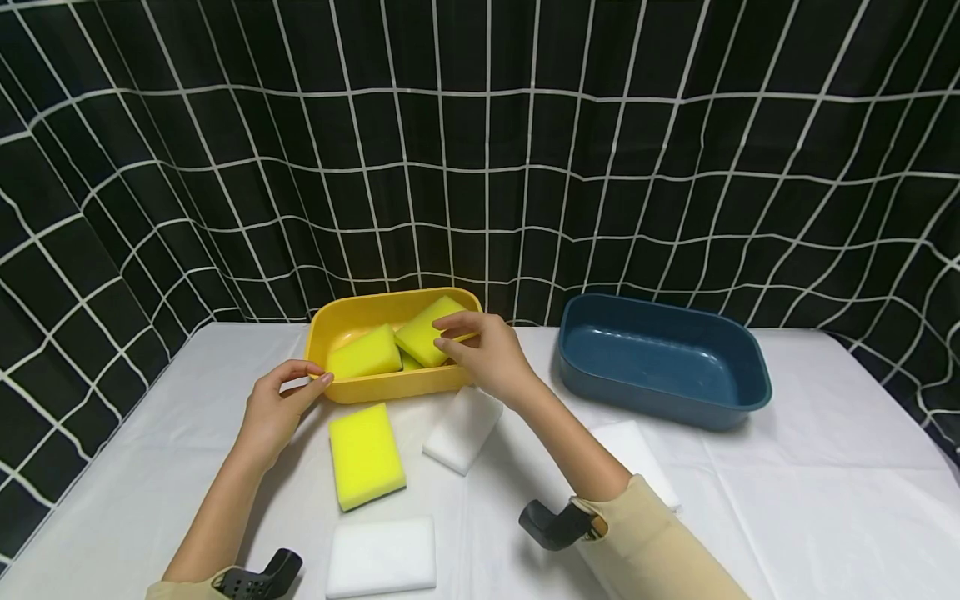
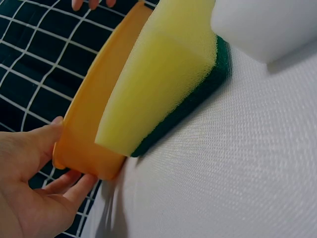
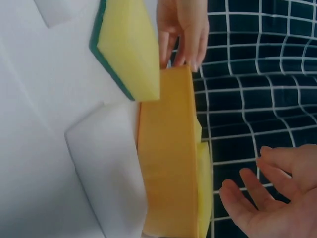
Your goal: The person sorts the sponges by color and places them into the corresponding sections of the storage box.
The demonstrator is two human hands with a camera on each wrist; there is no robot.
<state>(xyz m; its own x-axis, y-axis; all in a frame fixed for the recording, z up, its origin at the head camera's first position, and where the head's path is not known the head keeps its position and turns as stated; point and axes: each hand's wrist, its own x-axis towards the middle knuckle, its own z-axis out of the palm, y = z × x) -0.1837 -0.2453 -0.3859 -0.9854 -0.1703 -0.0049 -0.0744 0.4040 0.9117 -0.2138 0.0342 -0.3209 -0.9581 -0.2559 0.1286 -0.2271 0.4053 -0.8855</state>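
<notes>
At the left end of a yellow plastic bin [image 1: 397, 387], my left hand [image 1: 272, 408] grips the wall between thumb and fingers, as the left wrist view also shows. Inside the bin lie yellow sponges: one on the left [image 1: 366, 354], one tilted against the right side [image 1: 423, 335], and a partly hidden one between them. My right hand [image 1: 489, 354] hovers over the bin's right end, fingers loosely bent and apart, holding nothing. Its fingertips [image 3: 230, 191] stand away from the tilted sponge [image 3: 204, 193]. Before the bin rests another yellow sponge [image 1: 366, 457] with a green underside.
A white foam block [image 1: 463, 430] lies at the bin's front right, another white block [image 1: 382, 557] near the front edge. A third white block [image 1: 637, 457] is partly covered by my right forearm. The dark blue bin [image 1: 652, 398] stands right, before a black gridded curtain [image 1: 510, 200].
</notes>
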